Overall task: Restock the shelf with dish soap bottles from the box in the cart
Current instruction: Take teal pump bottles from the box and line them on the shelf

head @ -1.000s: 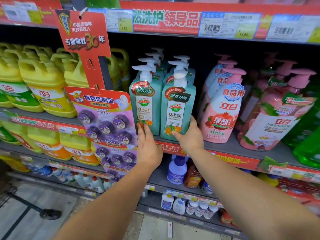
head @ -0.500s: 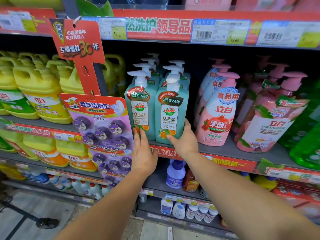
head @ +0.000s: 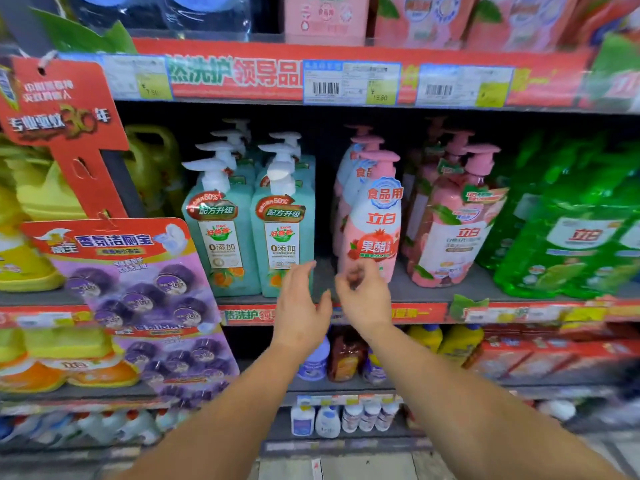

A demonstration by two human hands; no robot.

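Supermarket shelf (head: pixel 408 297) carries teal pump bottles (head: pixel 252 233) beside pink ones; left hand (head: pixel 302 311) and right hand (head: pixel 365 299) hover empty, fingers loose.

The person is showing two bare forearms, with no sleeve reaching into view on either side. The left hand (head: pixel 300 315) and the right hand (head: pixel 364 299) are wearing no gloves. Nothing is showing on either wrist, neither watch nor band. The fingertips are blurring, so finer detail cannot be told.
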